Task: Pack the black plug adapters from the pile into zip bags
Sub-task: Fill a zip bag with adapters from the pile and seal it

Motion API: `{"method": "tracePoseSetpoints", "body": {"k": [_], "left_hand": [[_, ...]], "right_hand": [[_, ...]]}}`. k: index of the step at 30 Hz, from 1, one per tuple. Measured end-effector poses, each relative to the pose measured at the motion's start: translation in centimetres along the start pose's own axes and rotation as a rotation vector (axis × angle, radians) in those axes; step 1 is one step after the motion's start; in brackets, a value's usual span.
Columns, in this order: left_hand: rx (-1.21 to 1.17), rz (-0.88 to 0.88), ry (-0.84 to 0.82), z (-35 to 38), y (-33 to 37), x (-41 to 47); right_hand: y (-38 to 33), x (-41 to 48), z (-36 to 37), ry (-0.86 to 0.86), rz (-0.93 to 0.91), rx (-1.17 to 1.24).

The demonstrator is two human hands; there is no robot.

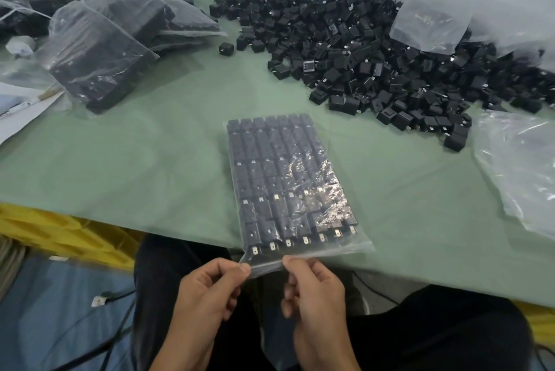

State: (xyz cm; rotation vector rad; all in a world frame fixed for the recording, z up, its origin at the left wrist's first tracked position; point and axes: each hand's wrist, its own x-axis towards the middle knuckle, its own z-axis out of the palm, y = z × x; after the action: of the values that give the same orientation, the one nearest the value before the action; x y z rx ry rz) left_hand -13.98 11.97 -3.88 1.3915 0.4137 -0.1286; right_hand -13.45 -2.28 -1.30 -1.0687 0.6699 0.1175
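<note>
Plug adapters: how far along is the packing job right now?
Done: several filled bags lie stacked at the far left. In hand: a bag full of neat rows lies at the near edge of the table, with the left hand and right hand pinching its near end, apparently sealing it. Left: a big loose pile of adapters on the right, with empty bags beside it. Much remains.

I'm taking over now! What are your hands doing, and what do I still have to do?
Left hand and right hand each pinch the mouth end of the filled zip bag, lying on the green table.
Done: this bag is full, in neat rows; packed bags lie far left.
Left: finish zipping it, probably, then bag the pile at back right. Empty bags lie right.
</note>
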Motion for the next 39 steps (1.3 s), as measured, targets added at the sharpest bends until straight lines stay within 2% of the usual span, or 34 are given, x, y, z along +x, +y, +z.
{"method": "tracePoseSetpoints", "body": {"k": [17,28,35,39], "left_hand": [[0.013,0.000,-0.017,-0.4,-0.2,0.1],[0.021,0.025,-0.016,-1.1,-0.3,0.3],[0.029,0.003,-0.024,-2.0,-0.3,0.4],[0.001,0.033,0.004,-2.5,-0.1,0.5]], "right_hand": [[-0.4,-0.4,-0.3,-0.018,0.059,0.012],[-0.7,0.0,-0.4,0.080,0.008,0.043],[-0.8,-0.5,-0.9,0.067,0.039,-0.019],[-1.5,-0.2,-2.4,0.162,0.005,0.060]]}}
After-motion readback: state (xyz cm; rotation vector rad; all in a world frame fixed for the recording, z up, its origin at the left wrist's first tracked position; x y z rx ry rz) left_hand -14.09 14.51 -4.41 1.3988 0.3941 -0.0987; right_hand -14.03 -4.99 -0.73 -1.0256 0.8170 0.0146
